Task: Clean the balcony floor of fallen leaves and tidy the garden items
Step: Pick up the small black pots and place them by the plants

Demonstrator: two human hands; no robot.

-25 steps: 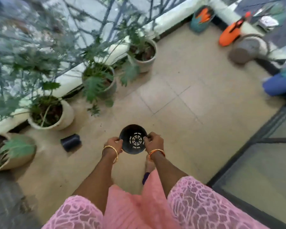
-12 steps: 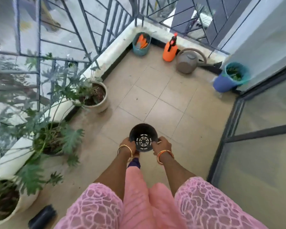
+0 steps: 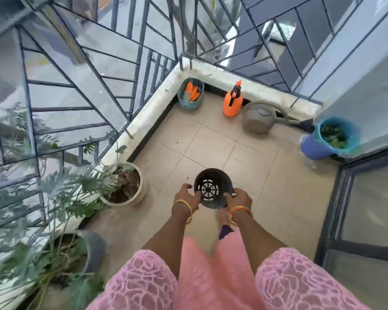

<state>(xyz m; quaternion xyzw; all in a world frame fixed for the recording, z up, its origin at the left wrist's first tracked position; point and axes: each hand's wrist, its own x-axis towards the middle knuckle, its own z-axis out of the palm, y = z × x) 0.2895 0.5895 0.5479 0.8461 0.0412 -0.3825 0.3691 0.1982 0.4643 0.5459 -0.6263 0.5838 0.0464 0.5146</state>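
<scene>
Just below the middle of the frame, both hands grip an empty black plastic pot (image 3: 211, 188) above the tiled floor (image 3: 213, 142). The left hand (image 3: 187, 195) curls round its left side and the right hand (image 3: 239, 198) round its right, with the slotted base showing inside. Bare tiles stretch ahead to the upper-centre corner, where a teal tool bucket (image 3: 190, 95), an orange sprayer (image 3: 232, 101) and a grey watering can (image 3: 259, 118) line the parapet (image 3: 152, 108). A blue bin of leaves (image 3: 327, 139) sits at right. Potted plants (image 3: 123, 184) edge the left side.
</scene>
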